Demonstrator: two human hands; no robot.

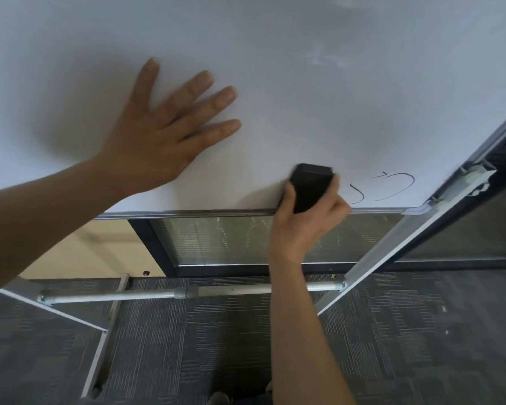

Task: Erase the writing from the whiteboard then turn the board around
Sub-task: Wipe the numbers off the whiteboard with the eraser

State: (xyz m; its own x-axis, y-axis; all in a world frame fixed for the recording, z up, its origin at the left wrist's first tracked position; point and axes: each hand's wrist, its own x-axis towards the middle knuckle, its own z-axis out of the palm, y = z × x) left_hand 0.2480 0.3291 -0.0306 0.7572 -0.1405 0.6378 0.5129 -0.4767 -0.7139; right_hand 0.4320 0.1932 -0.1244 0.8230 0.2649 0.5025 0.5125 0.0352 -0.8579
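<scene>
The whiteboard fills the upper part of the head view, with its metal bottom edge across the middle. A few black marker strokes show near its lower right corner. My left hand lies flat on the board with fingers spread, holding nothing. My right hand grips a black eraser pressed against the board just left of the strokes, close to the bottom edge. Faint wiped smears show higher on the board at the right.
The board's metal stand has an upright post at the right, a horizontal crossbar low down and a floor foot at the left. Behind it are a glass partition with blinds and grey carpet.
</scene>
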